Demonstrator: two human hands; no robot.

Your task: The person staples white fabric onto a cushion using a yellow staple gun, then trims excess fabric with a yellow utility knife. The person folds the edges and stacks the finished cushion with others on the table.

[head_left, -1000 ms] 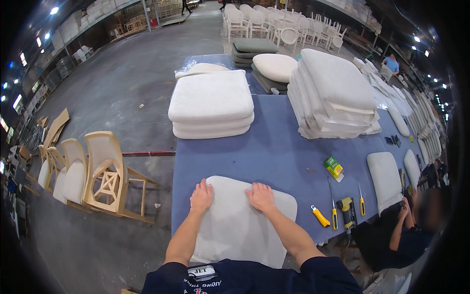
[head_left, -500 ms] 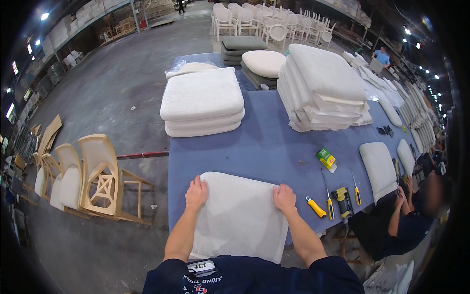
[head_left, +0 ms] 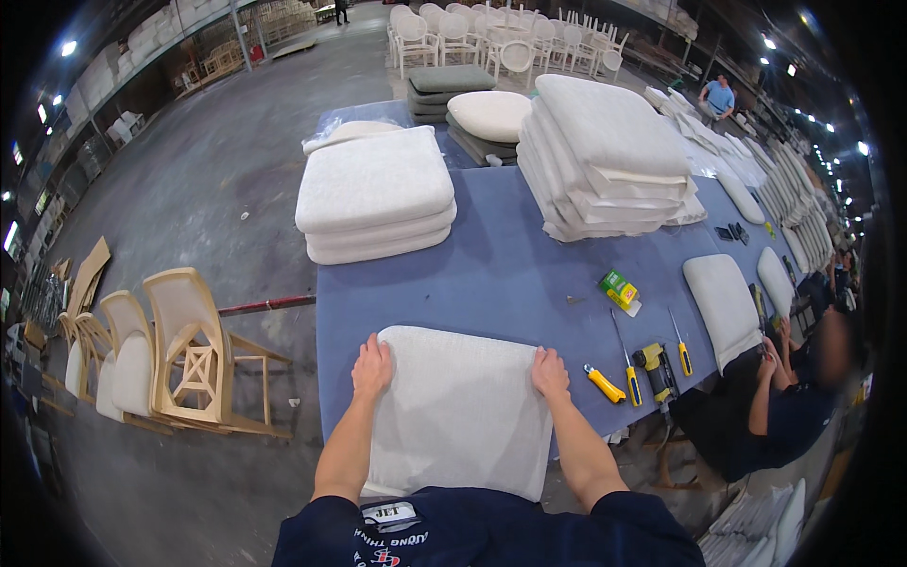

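A pale grey-white upholstered seat cushion lies at the near edge of the blue-covered table, its near end against my body. My left hand grips its far left corner, fingers curled over the edge. At the far right corner my right hand holds on the same way. To the right of the cushion lie a yellow utility knife, a yellow-handled screwdriver, a yellow and black pneumatic staple gun and a second yellow-handled screwdriver. The cushion's underside is hidden.
Beyond the cushion on the blue table stand a short cushion stack and a taller one. A green and yellow box lies near the tools. Wooden chairs stand at left. A co-worker handles another cushion at right.
The view has shifted slightly, so the table and stacks sit a little further left and higher. Both hands keep their hold on the cushion's corners.
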